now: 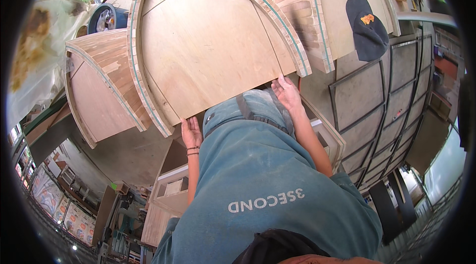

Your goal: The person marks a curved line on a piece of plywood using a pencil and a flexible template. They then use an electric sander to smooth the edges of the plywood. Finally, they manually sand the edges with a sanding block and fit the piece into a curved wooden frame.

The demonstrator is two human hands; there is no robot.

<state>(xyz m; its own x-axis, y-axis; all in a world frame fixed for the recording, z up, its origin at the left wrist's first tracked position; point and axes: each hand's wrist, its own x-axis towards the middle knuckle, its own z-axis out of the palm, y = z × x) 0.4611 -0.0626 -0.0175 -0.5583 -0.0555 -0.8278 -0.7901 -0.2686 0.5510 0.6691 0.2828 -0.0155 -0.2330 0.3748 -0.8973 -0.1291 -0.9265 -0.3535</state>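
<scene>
A large pale wooden panel (208,41), set in a pointed-arch frame (136,60) edged with small wood strips and a thin teal line, lies in front of me. Its straight near edge comes close to my waist. At the left corner of that edge is my left hand (192,134), palm up with fingers stretched out and the tips touching the edge. My right hand (287,93) is at the right corner, palm turned up and fingers apart, with its fingertips against the edge. Neither hand is visibly wrapped round anything.
Similar curved wooden pieces stand to the left (106,85) and right (342,21). A dark cap (368,28) with an orange emblem lies on the right one. Black metal frames (359,93) are on the floor at right. A blue bucket (116,18) stands far left. Wooden drawers (171,182) are beside me.
</scene>
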